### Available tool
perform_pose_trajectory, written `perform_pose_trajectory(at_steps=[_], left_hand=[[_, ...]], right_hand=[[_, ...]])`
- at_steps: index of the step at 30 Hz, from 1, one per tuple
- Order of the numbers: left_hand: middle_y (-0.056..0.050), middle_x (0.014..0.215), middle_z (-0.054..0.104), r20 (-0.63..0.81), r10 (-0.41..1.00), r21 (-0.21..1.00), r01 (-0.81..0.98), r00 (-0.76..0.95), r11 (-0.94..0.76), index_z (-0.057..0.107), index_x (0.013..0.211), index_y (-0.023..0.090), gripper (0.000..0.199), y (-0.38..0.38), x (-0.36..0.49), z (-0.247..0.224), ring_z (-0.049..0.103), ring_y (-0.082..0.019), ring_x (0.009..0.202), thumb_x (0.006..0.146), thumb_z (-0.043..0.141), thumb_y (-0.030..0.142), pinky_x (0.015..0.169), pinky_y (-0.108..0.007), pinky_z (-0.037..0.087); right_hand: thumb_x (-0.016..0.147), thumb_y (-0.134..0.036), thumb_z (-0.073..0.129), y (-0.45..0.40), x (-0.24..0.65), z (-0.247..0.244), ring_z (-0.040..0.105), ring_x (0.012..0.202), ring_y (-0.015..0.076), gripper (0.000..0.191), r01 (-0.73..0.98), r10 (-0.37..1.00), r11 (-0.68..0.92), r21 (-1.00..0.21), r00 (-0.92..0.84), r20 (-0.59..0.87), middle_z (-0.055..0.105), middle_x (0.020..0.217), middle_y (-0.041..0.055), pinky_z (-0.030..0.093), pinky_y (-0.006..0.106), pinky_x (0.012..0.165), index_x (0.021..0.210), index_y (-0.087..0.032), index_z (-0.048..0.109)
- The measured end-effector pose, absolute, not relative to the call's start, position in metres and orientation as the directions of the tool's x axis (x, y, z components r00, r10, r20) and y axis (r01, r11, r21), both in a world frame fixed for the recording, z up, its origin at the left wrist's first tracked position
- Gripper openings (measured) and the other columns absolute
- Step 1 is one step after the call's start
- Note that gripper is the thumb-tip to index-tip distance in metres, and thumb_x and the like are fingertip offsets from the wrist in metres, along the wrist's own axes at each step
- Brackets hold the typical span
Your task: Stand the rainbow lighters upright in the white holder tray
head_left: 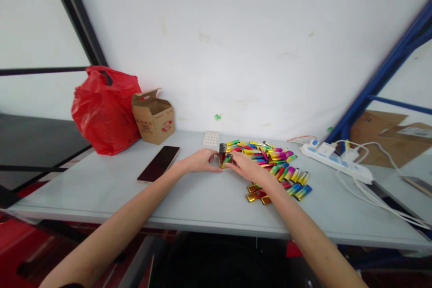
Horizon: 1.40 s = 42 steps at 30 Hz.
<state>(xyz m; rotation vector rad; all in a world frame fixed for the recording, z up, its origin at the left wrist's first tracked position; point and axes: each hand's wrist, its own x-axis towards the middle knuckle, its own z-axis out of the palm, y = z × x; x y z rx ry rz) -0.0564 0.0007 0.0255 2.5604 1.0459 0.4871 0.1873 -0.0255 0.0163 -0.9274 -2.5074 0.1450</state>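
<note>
Metallic lighters (222, 149): a few held between half-closed left hand (202, 160) and right hand (243, 165); most lie piled (277, 155) right of the phone (159, 163).

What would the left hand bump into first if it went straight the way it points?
Probably the shiny lighters between the two hands: the left hand's fingertips seem to be right at them. Just beyond comes the right hand, though depth is hard to judge.
</note>
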Motion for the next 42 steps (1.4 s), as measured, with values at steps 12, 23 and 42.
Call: perform_pose_trajectory(at_steps=[12, 23, 42], left_hand=[[-0.001, 0.08, 0.062, 0.234, 0.712, 0.409, 0.597, 0.662, -0.69, 0.068, 0.107, 0.016, 0.053, -0.002, -0.055, 0.024, 0.056, -0.017, 0.069, 0.076, 0.073, 0.059, 0.062, -0.027, 0.041], [-0.002, 0.08, 0.065, 0.201, 0.774, 0.412, 0.665, 0.6, -0.623, 0.067, 0.101, 0.016, 0.057, -0.01, -0.046, 0.031, 0.056, -0.018, 0.067, 0.074, 0.072, 0.066, 0.06, -0.028, 0.04], [-0.007, 0.088, 0.068, 0.156, 0.756, 0.358, 0.677, 0.636, -0.643, 0.065, 0.091, 0.015, 0.047, -0.004, -0.057, 0.031, 0.062, -0.022, 0.076, 0.072, 0.073, 0.057, 0.068, -0.031, 0.047]], right_hand=[[0.098, -0.038, 0.063, -0.034, 0.178, 0.023, 0.067, 0.089, 0.0252, 0.024, 0.704, 0.664, 0.709, -0.051, -0.64, 0.387, 0.07, 0.091, 0.0098, 0.05, 0.035, 0.078, 0.092, -0.015, 0.066], [0.104, -0.023, 0.049, -0.014, 0.234, 0.032, 0.064, 0.105, 0.0231, 0.023, 0.867, 0.823, 0.478, -0.141, -0.386, 0.416, 0.071, 0.113, 0.0117, 0.047, 0.034, 0.094, 0.113, -0.016, 0.069], [0.083, -0.032, 0.071, 0.003, 0.242, 0.025, 0.064, 0.087, 0.0213, 0.031, 0.422, 0.876, 0.456, -0.783, -0.055, 0.48, 0.069, 0.097, 0.0061, 0.053, 0.036, 0.08, 0.111, -0.018, 0.068]])
